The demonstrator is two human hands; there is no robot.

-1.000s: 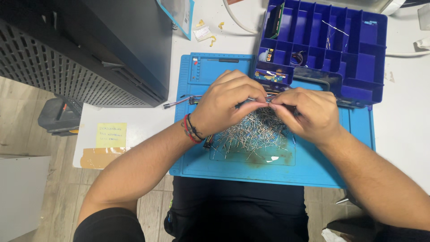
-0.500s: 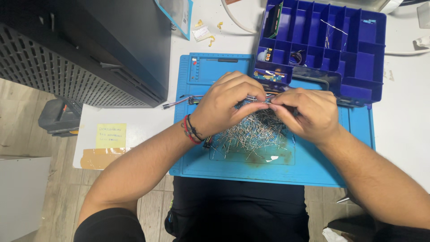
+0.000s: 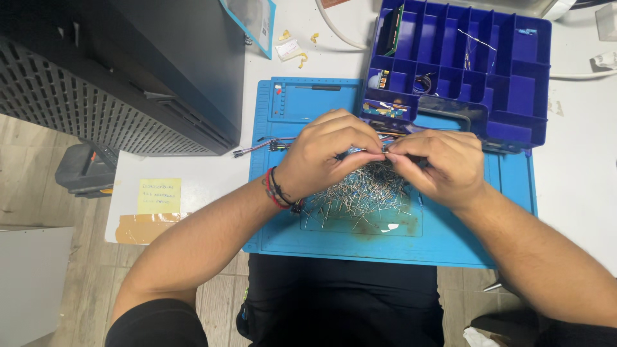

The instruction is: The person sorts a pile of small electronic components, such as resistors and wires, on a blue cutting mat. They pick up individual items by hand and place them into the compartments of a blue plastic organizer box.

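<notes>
Two hands pinch one thin wire lead over a heap of loose components.

Left hand and right hand meet fingertip to fingertip, both clamped on the lead, whose long axis runs left-right between them, neither hand nearer. It hangs just above the pile on the blue mat; a dark-blue compartment box sits beyond.
</notes>
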